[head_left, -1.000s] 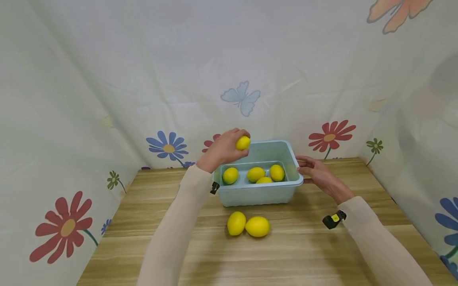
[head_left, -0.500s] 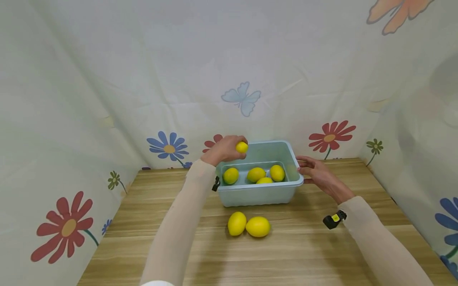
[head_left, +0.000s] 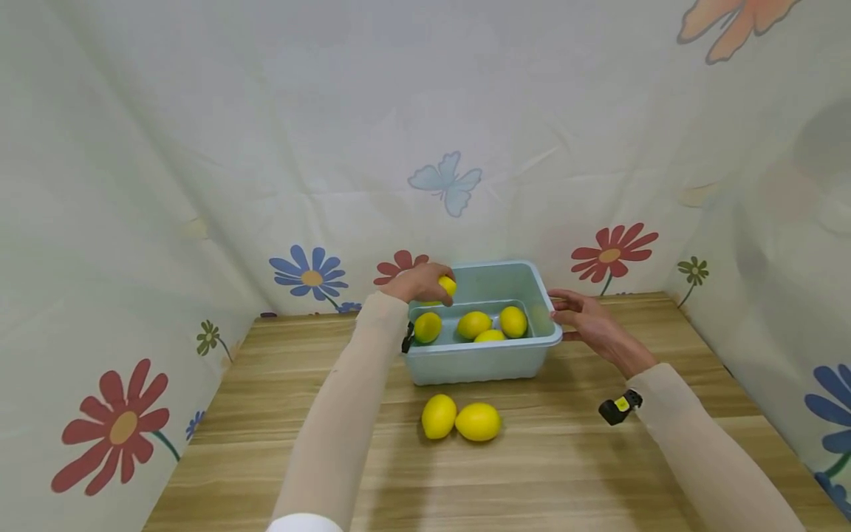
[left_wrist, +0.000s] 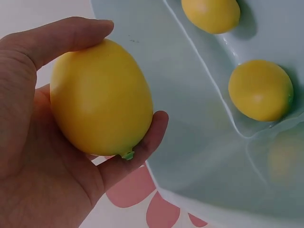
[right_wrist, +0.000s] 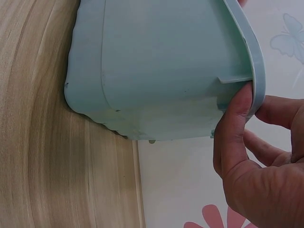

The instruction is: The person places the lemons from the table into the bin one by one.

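My left hand [head_left: 420, 284] holds a yellow lemon [left_wrist: 102, 97] between thumb and fingers, over the left end of a light blue plastic bin [head_left: 479, 366]. The green stem tip of that lemon shows in the left wrist view. Inside the bin lie several lemons, one lemon [head_left: 428, 327] at the left and another lemon [head_left: 513, 322] at the right. At the bin's right end my right hand [head_left: 588, 321] pinches the rim [right_wrist: 258, 71], its thumb tucked under the lip on the outside.
Two lemons, a left lemon [head_left: 439, 417] and a right lemon [head_left: 479, 422], lie side by side on the wooden table [head_left: 532, 480] in front of the bin. A flower-printed white cloth [head_left: 332, 148] hangs behind and at both sides.
My left hand has come down and slightly left with the lemon, lower toward the inside of the bin. The right hand and the bin have stayed in place.
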The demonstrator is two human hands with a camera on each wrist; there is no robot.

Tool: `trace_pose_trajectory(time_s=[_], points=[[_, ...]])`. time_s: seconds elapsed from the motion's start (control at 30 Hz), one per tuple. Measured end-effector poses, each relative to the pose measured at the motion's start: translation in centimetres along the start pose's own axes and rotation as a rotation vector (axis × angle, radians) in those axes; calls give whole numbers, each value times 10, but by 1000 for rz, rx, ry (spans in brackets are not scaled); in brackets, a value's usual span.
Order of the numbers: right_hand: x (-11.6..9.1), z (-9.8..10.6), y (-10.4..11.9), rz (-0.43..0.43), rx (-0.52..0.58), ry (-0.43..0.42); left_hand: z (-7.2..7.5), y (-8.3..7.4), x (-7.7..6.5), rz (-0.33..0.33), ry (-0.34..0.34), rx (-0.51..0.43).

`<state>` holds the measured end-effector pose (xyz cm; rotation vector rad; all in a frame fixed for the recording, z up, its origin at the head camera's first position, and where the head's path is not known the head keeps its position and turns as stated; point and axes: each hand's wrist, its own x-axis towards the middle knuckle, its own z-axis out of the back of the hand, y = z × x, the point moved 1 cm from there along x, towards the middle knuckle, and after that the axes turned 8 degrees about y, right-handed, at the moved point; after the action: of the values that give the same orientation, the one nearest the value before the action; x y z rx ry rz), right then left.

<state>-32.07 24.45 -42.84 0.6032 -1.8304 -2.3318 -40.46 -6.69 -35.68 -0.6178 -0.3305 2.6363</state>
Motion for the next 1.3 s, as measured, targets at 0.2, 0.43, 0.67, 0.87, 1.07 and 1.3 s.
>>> trace_pose_trajectory(time_s=[0.2,0.43,0.67,0.87,1.07,1.3], points=[[0,0,3,-3,-1,1,-1,-3,1,1,26,28],[-2,-1,6,4,-3,12,-5,-4,3,1,31,59],[-1,-1,5,7,2,7,-8,-2,4,-6,14,55],[1,-1,2,15,6,3,-8,-4,3,-29,14,53],[1,0,0,12,10,-1,-8,-4,2,-23,31,54],[-1,0,1,1,11,0,-9,-8,1,6,44,75]])
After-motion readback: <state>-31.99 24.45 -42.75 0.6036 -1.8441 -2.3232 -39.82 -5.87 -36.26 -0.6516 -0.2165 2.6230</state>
